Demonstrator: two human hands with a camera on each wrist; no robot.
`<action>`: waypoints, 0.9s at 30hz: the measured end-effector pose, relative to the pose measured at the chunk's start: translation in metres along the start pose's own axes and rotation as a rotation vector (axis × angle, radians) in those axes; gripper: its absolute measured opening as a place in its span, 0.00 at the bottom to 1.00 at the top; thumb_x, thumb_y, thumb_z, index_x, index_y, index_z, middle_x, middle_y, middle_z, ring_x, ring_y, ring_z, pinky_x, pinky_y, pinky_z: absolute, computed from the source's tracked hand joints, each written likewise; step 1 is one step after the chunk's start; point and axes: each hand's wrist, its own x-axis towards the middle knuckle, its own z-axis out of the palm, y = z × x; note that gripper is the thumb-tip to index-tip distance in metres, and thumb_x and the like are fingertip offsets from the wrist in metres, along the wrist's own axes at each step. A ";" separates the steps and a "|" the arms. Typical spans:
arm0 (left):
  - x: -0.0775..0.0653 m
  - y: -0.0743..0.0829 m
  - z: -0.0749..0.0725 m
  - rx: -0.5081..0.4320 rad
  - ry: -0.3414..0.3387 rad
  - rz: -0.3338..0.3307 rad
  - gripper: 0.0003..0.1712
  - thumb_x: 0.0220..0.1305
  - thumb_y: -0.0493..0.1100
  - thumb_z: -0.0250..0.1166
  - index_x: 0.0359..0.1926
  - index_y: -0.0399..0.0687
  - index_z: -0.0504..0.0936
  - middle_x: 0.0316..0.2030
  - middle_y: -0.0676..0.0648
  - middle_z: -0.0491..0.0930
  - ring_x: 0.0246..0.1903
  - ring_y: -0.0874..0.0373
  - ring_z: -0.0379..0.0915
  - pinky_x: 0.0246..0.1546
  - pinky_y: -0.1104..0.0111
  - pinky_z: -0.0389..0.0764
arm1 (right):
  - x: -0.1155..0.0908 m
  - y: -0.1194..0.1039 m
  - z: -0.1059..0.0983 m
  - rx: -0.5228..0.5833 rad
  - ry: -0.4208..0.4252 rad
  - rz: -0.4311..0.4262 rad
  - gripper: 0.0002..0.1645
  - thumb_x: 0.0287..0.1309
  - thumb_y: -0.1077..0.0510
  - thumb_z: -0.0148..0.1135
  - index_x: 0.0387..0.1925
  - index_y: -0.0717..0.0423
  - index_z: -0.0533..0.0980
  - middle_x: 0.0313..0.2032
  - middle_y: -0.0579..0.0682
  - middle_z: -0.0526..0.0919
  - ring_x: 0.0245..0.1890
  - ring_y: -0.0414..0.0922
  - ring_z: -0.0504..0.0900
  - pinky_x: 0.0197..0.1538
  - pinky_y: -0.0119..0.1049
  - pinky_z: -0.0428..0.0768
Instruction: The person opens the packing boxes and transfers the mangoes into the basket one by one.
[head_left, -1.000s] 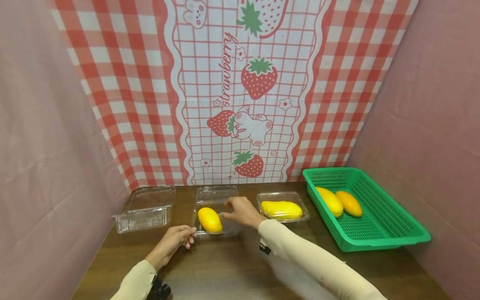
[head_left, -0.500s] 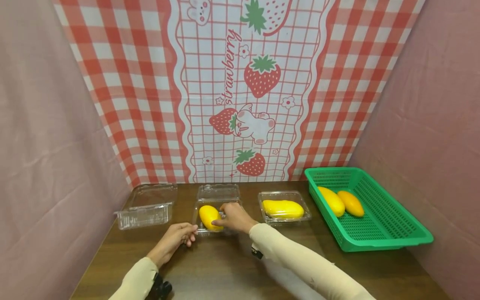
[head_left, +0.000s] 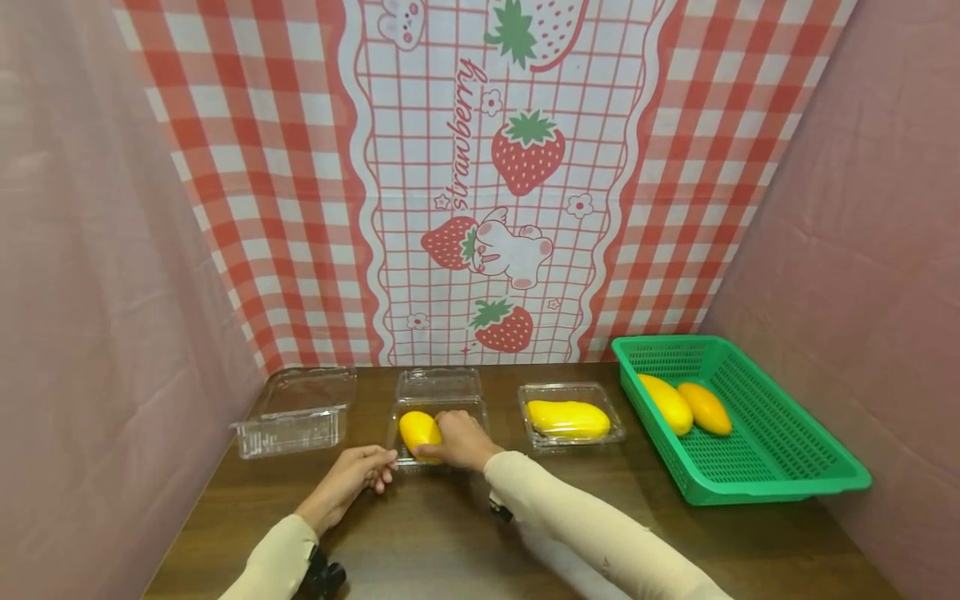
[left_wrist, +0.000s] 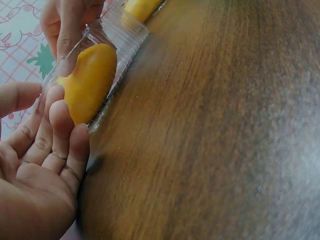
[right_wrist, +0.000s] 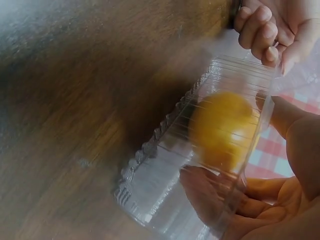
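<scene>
A yellow mango point(head_left: 418, 431) lies in the middle clear plastic clamshell box point(head_left: 401, 461), whose lid point(head_left: 438, 385) is folded back toward the wall. My right hand point(head_left: 461, 440) reaches into this box and grips the mango from its right side, thumb at the near end. In the right wrist view, fingers point(right_wrist: 200, 192) show through the ribbed wall beside the fruit. My left hand point(head_left: 352, 479) pinches the box's left front corner between thumb and fingers. In the left wrist view its fingertips point(left_wrist: 62, 117) overlap the mango's lower end.
On the right, a closed clear box point(head_left: 528, 437) contains yellow mango point(head_left: 567, 418). Beyond it stands a green basket point(head_left: 780, 483) with two mangoes point(head_left: 705, 408). To the left sits another clear box point(head_left: 292, 433), lid raised. A checked cloth point(head_left: 300, 250) hangs behind the wooden table point(head_left: 450, 533).
My right hand has moved left and down onto the mango and now grips it; the mango has turned slightly. My left hand stays at the box corner. The head view has shifted a little.
</scene>
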 end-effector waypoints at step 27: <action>0.000 0.001 0.000 -0.004 -0.001 0.003 0.16 0.73 0.41 0.64 0.41 0.27 0.82 0.27 0.48 0.80 0.24 0.60 0.73 0.28 0.72 0.79 | 0.011 0.003 0.002 -0.058 0.008 0.018 0.24 0.46 0.45 0.82 0.33 0.57 0.81 0.23 0.43 0.75 0.24 0.41 0.72 0.29 0.34 0.72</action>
